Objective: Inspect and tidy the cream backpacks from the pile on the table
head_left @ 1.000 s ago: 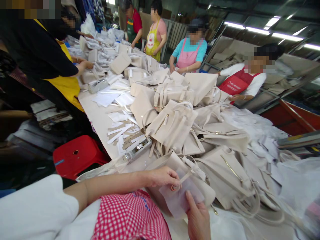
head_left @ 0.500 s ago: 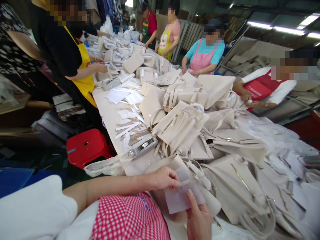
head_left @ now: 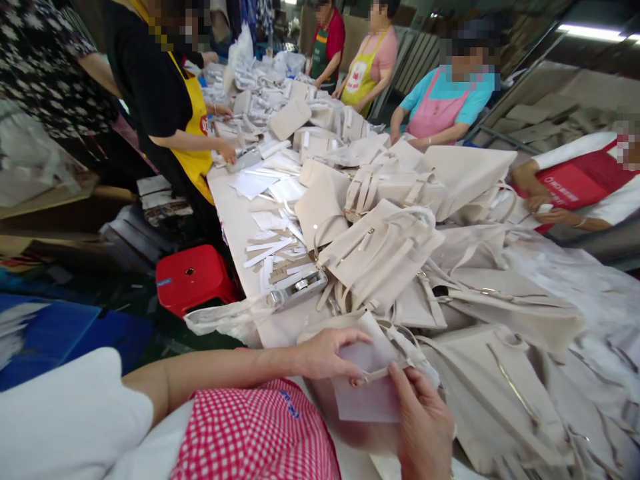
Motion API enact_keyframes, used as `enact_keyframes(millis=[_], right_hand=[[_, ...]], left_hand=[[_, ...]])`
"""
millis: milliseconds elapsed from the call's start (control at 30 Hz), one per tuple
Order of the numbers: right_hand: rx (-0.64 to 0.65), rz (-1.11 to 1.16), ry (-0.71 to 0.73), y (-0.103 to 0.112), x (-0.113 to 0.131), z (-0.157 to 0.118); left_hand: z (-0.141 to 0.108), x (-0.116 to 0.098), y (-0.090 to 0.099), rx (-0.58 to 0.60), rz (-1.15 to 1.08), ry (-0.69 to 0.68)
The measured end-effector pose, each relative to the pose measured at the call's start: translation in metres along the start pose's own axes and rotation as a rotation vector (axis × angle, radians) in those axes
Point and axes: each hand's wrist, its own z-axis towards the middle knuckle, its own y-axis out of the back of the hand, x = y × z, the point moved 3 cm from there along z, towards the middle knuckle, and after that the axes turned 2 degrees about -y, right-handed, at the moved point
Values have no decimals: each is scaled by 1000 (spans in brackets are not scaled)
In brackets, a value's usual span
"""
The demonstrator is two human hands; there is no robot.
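Holding a thin strap (head_left: 376, 376) in front of a bag (head_left: 367, 437).
Pinching it with the right hand (head_left: 427, 417), grip closed, thumb on strap; touching near the other end with the left hand (head_left: 325, 355), forefinger lifted, too hidden to tell how tight. Close over a see-through sheet (head_left: 367, 403), at the near side of the worktop (head_left: 234, 233). Probably light, soft and bendy; best held near both ends.

No wording can be read with certainty. Beyond the pile of bags (head_left: 375, 253), white print crosses a red apron (head_left: 575, 189), and pale marks show on a yellow-green apron (head_left: 361, 75); on its near side, blue lettering on a checked apron (head_left: 250, 433) is too blurred to make out.
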Motion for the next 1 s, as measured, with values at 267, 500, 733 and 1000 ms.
enact_keyframes(millis=[267,500,733,1000], right_hand=[[-1,164,-123,-5,5,-1],[-29,95,-77,-3,2,3],[-69,-54,3,-4,7,2],[-29,-116,41,0,9,4]], left_hand=[[-13,42,1,-14,-348,203],[-19,55,-6,-161,-384,204],[-19,51,-5,-138,-374,145],[-19,41,2,-78,-27,-79]])
